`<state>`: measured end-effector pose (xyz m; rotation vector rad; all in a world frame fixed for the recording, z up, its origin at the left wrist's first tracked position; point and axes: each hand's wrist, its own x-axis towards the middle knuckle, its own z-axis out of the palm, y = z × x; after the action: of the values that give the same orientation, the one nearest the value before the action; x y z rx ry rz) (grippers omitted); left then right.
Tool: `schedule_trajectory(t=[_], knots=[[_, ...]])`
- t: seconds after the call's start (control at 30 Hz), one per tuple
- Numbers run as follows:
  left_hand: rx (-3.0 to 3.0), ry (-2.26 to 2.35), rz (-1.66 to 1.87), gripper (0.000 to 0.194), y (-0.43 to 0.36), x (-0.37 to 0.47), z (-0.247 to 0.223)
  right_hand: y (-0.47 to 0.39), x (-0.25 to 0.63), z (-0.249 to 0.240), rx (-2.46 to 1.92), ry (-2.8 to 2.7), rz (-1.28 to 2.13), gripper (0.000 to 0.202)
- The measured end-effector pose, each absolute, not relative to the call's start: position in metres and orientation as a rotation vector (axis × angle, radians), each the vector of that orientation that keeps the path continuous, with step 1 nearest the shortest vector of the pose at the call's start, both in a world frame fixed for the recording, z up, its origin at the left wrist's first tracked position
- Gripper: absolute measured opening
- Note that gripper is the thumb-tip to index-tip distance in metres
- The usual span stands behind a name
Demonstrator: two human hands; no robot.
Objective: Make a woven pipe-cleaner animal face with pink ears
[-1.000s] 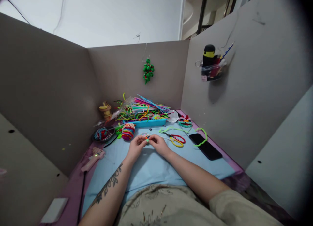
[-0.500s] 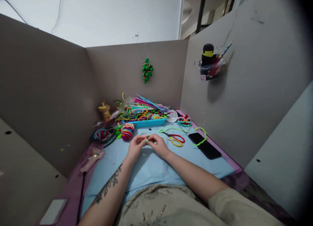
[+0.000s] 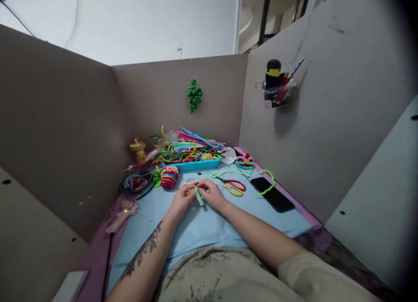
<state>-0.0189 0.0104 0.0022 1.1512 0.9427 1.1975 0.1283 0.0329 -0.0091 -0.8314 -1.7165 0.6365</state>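
Observation:
My left hand [image 3: 183,198] and my right hand [image 3: 213,196] meet over the blue cloth, fingertips pinched together. Between them is a small piece of pipe-cleaner work, mostly hidden by the fingers. From it a light green coiled pipe cleaner [image 3: 199,198] hangs toward me. Just beyond the fingers, a pale multicoloured loop [image 3: 190,181] shows in part. Right of my right hand lie scissors with red and yellow handles [image 3: 235,187]. A striped pipe-cleaner bundle [image 3: 169,179] stands beyond my left hand.
A blue tray [image 3: 192,166] heaped with pipe cleaners stands at the back. A phone [image 3: 272,195] lies right, under a bright green pipe cleaner [image 3: 270,186]. On the left are a dark bowl [image 3: 137,184] and a pink glue gun [image 3: 122,217]. Grey panels [image 3: 176,93] enclose the table.
The green coiled pipe cleaner now hangs down below my fingertips; before, only a small green bit showed between them. Both hands stay in nearly the same place. The view has shifted slightly.

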Motion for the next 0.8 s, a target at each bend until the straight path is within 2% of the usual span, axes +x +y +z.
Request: schedule_trajectory(t=[0.37,0.8], knots=[[1.166,0.949,1.279,0.046,0.0103,-0.0184,-0.0004,0.03,0.1285,-0.0066,-0.79,-1.764,0.608,0.008],[1.182,0.902,1.292,0.042,0.0119,-0.0203,0.0,0.0326,0.1307,-0.0064,-0.798,-1.807,0.64,0.007]])
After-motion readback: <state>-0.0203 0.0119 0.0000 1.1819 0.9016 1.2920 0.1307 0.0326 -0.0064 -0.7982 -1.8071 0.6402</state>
